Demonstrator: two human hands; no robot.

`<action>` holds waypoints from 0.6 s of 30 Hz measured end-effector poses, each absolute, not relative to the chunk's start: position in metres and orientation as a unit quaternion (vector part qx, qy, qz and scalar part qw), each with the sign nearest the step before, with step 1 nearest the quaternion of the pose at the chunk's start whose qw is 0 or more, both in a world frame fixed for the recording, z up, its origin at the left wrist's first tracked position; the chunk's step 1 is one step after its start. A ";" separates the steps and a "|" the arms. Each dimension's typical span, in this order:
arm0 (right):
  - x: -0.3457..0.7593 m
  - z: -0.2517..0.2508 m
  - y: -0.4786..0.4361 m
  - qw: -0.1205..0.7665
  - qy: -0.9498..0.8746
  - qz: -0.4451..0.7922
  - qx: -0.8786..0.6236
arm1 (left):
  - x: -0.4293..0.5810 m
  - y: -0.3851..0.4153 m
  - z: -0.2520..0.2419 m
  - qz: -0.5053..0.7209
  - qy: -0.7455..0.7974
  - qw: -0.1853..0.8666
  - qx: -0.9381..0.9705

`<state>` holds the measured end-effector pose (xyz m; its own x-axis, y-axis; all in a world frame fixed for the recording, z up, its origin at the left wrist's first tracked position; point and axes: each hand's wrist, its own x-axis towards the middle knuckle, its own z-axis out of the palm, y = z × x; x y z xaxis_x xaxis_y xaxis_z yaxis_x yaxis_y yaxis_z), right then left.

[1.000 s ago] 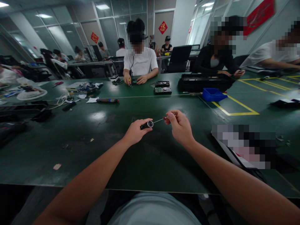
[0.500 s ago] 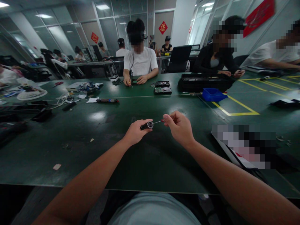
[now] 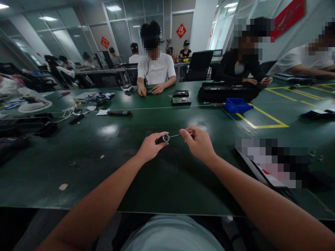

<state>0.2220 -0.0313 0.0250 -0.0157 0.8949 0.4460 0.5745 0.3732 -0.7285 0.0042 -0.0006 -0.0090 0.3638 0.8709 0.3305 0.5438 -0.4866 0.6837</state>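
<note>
My left hand [image 3: 148,148] is closed around a short black cylindrical object [image 3: 165,138] with a silvery ring at its end, which faces right and toward me. My right hand [image 3: 200,141] is closed on the reddish handle of a screwdriver [image 3: 174,135]. Its thin metal shaft points left, and the tip meets the ringed end of the black cylinder. Whether the tip sits in a screw is too small to tell. Both hands are above the green table [image 3: 162,188], and the fingers hide much of the cylinder and handle.
A marker-like tool [image 3: 119,112] lies beyond my left hand. Farther back are circuit-board parts [image 3: 181,101], a blue bin [image 3: 238,105] and a long black case [image 3: 227,92]. A co-worker [image 3: 156,68] works across the table. A partly blurred flat item [image 3: 261,164] lies at right.
The handle has shifted slightly in my right fingers. Both hands keep their places at the cylinder's end, and the whole view has moved only a little.
</note>
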 end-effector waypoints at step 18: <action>0.223 0.022 -0.030 0.476 -0.684 0.226 -0.505 | 0.004 -0.001 -0.010 0.334 0.446 0.234 0.797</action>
<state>0.2234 -0.0297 0.0221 -0.0371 0.9056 0.4225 0.4752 0.3879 -0.7898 0.0043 -0.0005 -0.0104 0.3792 0.8671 0.3231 0.5554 -0.4925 0.6701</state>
